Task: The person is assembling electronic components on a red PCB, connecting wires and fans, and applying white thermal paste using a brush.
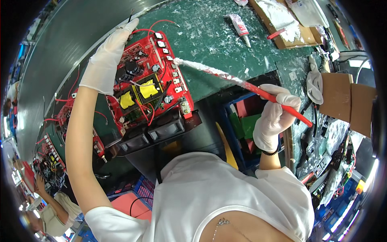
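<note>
My gloved right hand (278, 111) is closed around a red stick (252, 87), like a brush handle, its far half coated in white paste. The stick's pasty tip meets the right edge of a red circuit board (186, 97), beside a row of small components with white-coated faces (165, 51). Yellow-wrapped transformers (149, 88), capacitors and loose red wires sit on the board, and black fans (167, 128) line its near side. At the board's far left corner, my gloved left hand (108, 58) holds its edge; the fingertips are partly hidden.
A white paste tube (239, 28) lies on the paste-spattered green bench (201, 36). Back right stands a cardboard tray (300, 41) with white paste. Brown cardboard (336, 97) is at right. More red boards (50, 151) are at left, near another person's arm (54, 203). Below is a blue bin (227, 121).
</note>
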The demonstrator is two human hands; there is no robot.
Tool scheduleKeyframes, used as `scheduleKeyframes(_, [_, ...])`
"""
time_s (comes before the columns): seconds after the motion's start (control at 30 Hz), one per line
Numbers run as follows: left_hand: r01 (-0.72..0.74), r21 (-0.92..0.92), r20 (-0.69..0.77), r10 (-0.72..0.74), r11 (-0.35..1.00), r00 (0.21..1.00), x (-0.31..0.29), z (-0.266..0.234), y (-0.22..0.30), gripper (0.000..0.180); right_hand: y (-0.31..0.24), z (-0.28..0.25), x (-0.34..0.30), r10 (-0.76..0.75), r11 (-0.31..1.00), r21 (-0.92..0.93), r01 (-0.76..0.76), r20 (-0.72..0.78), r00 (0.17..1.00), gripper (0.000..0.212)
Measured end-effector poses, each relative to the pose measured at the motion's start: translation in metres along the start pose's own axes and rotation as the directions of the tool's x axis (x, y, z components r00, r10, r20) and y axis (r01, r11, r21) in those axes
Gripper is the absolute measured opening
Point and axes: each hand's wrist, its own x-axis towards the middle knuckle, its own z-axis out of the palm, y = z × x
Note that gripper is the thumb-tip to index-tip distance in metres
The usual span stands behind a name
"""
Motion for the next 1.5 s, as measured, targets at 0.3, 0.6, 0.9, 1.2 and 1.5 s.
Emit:
scheduleKeyframes(0.3, [0.055, -0.02, 0.028, -0.054, 0.998, 0.998, -0.006, 0.002, 0.011, 0.038, 0.0, 0.001, -0.002, 0.1, 0.995, -0.02, -0.099, 0.064, 0.993, 0.019])
scheduleKeyframes(0.6, [0.006, -0.032, -0.039, -0.008, 0.999, 0.999, -0.006, 0.004, 0.005, 0.041, 0.003, 0.0, 0.008, 0.023, 0.992, -0.128, -0.019, 0.028, 0.999, 0.02])
scheduleKeyframes(0.9, [-0.065, 0.025, -0.025, 0.066, 0.998, 0.998, -0.007, 0.002, 0.002, 0.043, 0.003, 0.003, 0.006, 0.055, 0.995, -0.083, -0.05, 0.059, 0.997, 0.02])
scheduleKeyframes(1.2, [0.094, -0.035, -0.016, -0.094, 0.995, 0.995, -0.018, 0.004, 0.021, 0.054, 0.003, 0.003, 0.003, 0.061, 0.995, -0.078, -0.057, 0.05, 0.997, 0.018])
scheduleKeyframes(1.5, [-0.164, 0.443, -0.177, 0.265, 0.881, 0.948, -0.075, 0.024, 0.051, 0.111, 0.011, -0.039, 0.001, -0.083, 0.993, -0.108, 0.044, -0.386, 0.919, 0.026])
